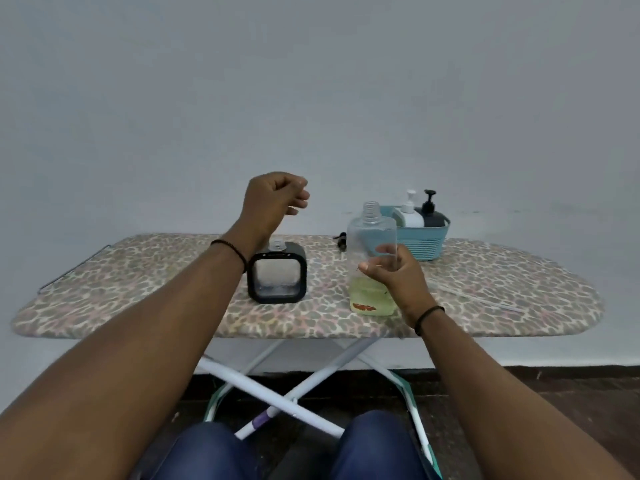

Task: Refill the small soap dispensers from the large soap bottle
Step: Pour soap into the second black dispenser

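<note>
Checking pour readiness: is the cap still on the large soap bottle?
No. The large soap bottle, held by the right hand, shows a bare threaded neck with no cap on it.

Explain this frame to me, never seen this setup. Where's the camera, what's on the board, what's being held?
There is no robot here: a person works with two bare hands, and the single picture comes from a wide-angle camera on their head, looking forward and down. They appear to sit at an ironing board with a leopard-print cover. The right hand grips the large clear soap bottle, which stands on the board, cap off, with yellowish liquid only in its lower part. The left hand is raised above a square black dispenser with a see-through window; its fingers are curled, and I cannot tell whether they hold anything. Behind, a blue basket holds a white pump bottle and a dark pump bottle. A small dark item beside the basket is too unclear to name.
</note>
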